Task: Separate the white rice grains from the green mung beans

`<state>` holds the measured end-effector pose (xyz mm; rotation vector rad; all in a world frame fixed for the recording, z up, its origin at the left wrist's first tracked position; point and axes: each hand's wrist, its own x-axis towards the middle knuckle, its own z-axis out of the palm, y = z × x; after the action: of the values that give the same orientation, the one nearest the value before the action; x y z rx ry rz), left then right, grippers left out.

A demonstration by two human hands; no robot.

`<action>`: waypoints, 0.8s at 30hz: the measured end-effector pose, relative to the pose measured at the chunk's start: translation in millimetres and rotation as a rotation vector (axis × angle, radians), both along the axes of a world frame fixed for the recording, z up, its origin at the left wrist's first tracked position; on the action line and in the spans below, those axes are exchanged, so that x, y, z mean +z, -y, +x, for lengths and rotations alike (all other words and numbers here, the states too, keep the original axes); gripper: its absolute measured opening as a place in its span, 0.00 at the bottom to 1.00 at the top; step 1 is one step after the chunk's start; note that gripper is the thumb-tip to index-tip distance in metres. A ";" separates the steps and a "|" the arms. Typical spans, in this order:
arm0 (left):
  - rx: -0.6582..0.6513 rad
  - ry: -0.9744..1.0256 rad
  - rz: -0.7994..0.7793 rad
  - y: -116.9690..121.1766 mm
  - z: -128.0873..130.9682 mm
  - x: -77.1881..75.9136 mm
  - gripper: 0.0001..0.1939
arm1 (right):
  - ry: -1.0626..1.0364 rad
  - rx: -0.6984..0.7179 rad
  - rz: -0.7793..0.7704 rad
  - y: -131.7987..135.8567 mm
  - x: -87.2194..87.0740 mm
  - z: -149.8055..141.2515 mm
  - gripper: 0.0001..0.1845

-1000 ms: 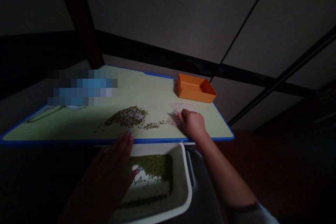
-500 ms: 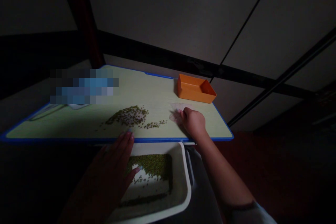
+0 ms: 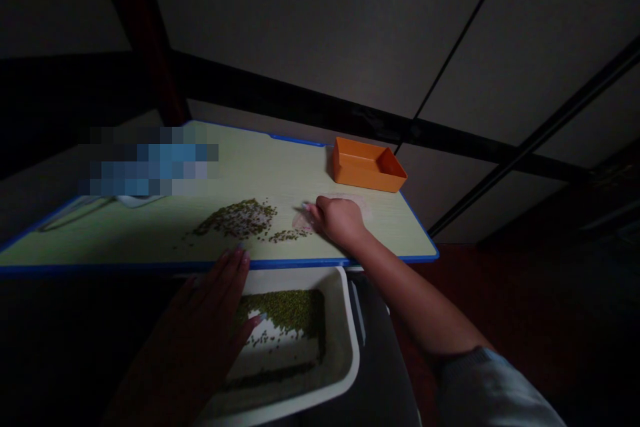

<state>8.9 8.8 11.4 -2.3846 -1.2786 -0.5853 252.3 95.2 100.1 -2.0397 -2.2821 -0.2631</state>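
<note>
My right hand (image 3: 341, 219) is closed and low over the pale tabletop (image 3: 240, 153), right of the loose green beans. Thin see-through plastic (image 3: 302, 220), faintly pinkish, pokes out from under its fingers and behind the knuckles; whether it is a bag or a sheet I cannot tell. A scattered pile of small green beans, like mung beans (image 3: 240, 219), lies left of it. My left hand (image 3: 215, 300) is open, fingers stretched, its fingertips at the blue table edge. Beneath it is a white tub (image 3: 351, 347) holding more green beans (image 3: 295, 310), partly hidden by that hand.
An orange open box (image 3: 367, 173) stands at the table's back right. At the left, a blurred-out bluish object (image 3: 165, 160) rests near a cord. A pale panelled wall (image 3: 320, 27) rises behind the table. The floor at right is dark red.
My right hand has moved left toward the beans, and the see-through plastic at its fingers has shifted with it. My left hand stays by the table edge. The view has shifted slightly.
</note>
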 end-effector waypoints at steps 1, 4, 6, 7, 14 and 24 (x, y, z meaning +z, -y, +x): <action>-0.003 -0.002 -0.001 0.0 0.4 0.7 0.39 | 0.001 0.020 0.000 1.0 0.1 0.7 0.24; -0.007 -0.009 0.007 0.0 1.2 2.1 0.39 | -0.004 0.066 -0.019 5.4 0.3 4.1 0.24; -0.002 -0.009 0.001 0.2 1.0 2.3 0.38 | -0.024 0.094 -0.028 8.6 0.3 6.6 0.24; -0.001 -0.009 -0.004 0.3 0.6 2.2 0.38 | -0.039 0.106 -0.024 10.3 0.3 7.9 0.24; 0.039 -0.017 -0.055 2.9 -0.3 -2.8 0.39 | -0.255 0.042 0.041 25.7 6.1 23.4 0.23; 0.069 -0.065 -0.001 -2.2 -0.1 -2.0 0.41 | -0.433 -0.054 0.026 37.1 -1.9 48.1 0.19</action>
<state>8.8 11.1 9.4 -2.3306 -1.3269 -0.4825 300.4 58.1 98.1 -1.9166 -1.9534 0.1351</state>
